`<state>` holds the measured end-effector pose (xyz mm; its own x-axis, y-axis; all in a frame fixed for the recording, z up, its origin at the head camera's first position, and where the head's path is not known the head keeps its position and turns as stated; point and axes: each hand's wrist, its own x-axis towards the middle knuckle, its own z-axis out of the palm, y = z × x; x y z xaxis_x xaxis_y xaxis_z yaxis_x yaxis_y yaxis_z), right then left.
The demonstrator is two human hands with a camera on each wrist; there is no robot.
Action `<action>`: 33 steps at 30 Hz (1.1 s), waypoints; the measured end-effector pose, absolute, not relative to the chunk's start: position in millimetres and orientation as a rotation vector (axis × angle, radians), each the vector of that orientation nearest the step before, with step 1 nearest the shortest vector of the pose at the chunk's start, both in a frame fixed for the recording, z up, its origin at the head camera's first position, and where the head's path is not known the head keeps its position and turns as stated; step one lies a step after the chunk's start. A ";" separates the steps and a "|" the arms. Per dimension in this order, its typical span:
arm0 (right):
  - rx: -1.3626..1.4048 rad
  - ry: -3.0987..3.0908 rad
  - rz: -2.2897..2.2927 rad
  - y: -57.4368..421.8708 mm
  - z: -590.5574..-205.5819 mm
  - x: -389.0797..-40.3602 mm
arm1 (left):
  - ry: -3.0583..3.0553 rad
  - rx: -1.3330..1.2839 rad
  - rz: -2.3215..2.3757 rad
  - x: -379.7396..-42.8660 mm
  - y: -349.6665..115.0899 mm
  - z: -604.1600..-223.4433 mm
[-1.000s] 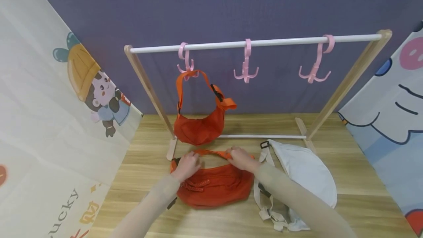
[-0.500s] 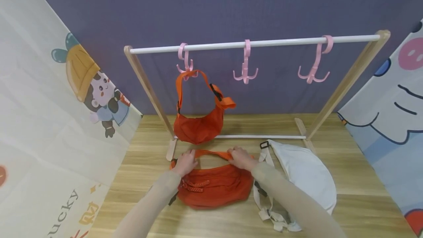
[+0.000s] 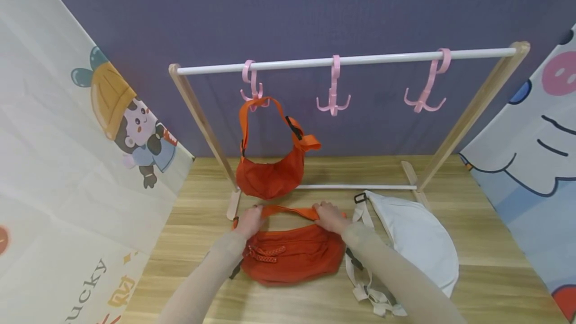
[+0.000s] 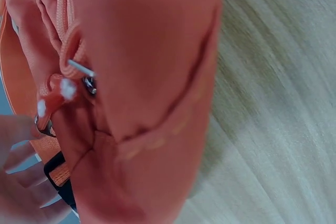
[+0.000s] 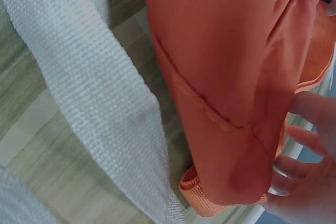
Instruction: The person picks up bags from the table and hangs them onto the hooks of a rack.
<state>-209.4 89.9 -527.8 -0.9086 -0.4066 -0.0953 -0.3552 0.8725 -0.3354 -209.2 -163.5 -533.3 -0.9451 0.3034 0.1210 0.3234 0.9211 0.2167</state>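
A red-orange waist bag point(image 3: 292, 256) lies on the wooden tabletop, its orange strap point(image 3: 288, 209) arched along the far side. My left hand point(image 3: 249, 221) holds the strap's left end; in the left wrist view its fingers point(image 4: 23, 177) are beside a black buckle point(image 4: 60, 179). My right hand point(image 3: 330, 218) grips the strap's right part, with curled fingers point(image 5: 304, 169) against the bag's end in the right wrist view. Cord zipper pulls point(image 3: 265, 254) lie on the bag's front. A smaller red-orange bag point(image 3: 270, 176) hangs by its strap from the left pink hook point(image 3: 254, 91).
Behind stands a rack with a white rail point(image 3: 382, 58) and wooden posts point(image 3: 472, 114). Pink hooks hang at its middle point(image 3: 333, 91) and right point(image 3: 425, 89). A white bag point(image 3: 418, 239) with loose straps point(image 3: 364, 264) lies at the right, partly under my right forearm.
My left hand has slid left along the strap toward its end. My right hand has stayed almost in place, and the bag lies where it was.
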 end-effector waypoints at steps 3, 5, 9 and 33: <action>-0.610 2.892 -0.494 89.8 -528.9 -209.3 | -2.987 -0.482 -0.385 -207.5 -163.3 -529.8; -0.610 2.894 -0.502 89.6 -529.5 -209.2 | -2.989 -0.477 -0.390 -206.5 -163.1 -528.1; -0.607 2.902 -0.499 89.0 -532.1 -208.7 | -2.989 -0.482 -0.393 -205.7 -163.7 -528.6; -0.569 2.873 -0.742 95.6 -524.4 -210.1 | -2.712 -0.566 -0.555 -185.6 -163.7 -516.2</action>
